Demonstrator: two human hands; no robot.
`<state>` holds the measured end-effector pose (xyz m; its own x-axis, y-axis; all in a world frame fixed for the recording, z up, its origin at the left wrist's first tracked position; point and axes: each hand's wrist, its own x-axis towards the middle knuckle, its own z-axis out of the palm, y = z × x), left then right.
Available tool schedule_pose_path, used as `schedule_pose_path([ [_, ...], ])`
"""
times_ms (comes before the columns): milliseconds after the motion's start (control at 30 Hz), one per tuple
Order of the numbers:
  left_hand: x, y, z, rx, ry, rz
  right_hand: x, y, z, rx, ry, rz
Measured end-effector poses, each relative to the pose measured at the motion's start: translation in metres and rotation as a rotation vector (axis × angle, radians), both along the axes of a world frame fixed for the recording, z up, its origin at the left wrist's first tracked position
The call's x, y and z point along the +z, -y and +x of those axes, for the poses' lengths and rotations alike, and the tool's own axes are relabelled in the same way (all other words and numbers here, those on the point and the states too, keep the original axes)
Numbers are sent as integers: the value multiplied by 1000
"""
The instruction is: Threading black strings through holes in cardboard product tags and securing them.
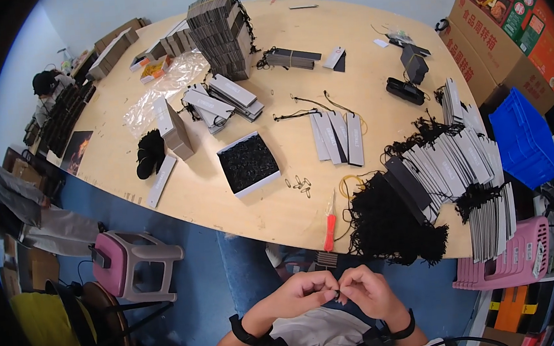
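Observation:
My left hand (306, 293) and my right hand (368, 291) meet in front of my lap, just off the table's near edge. Thumbs and fingertips of both are pinched together around a tiny black piece (338, 294), too small to name. On the table ahead, a white box (250, 162) holds many small black pieces. Several brass-coloured pins (301, 184) lie beside it. A red-handled pointed tool (329, 231) rests at the near edge. To its right is a thick bundle of black cords (393, 222) attached to grey hang tags (444, 168).
A tall stack of banded tags (219, 36) stands at the back. Loose tags (338, 138) lie mid-table, with a black stapler-like object (405, 90) farther right. A blue crate (525, 135) and cartons flank the right side. A pink stool (124, 265) and another person (37, 214) are at left.

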<state>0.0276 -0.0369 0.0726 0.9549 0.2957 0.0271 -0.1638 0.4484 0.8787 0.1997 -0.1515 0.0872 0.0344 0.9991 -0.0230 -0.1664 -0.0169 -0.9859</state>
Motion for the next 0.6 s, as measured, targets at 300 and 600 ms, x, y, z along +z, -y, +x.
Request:
schedule_pose_path([
  [300,8,4,0,95,-155,90,5,-12,-1,-224,801,444],
  [600,18,5,3,201,-289,384,10,-9,2,-237,938,480],
])
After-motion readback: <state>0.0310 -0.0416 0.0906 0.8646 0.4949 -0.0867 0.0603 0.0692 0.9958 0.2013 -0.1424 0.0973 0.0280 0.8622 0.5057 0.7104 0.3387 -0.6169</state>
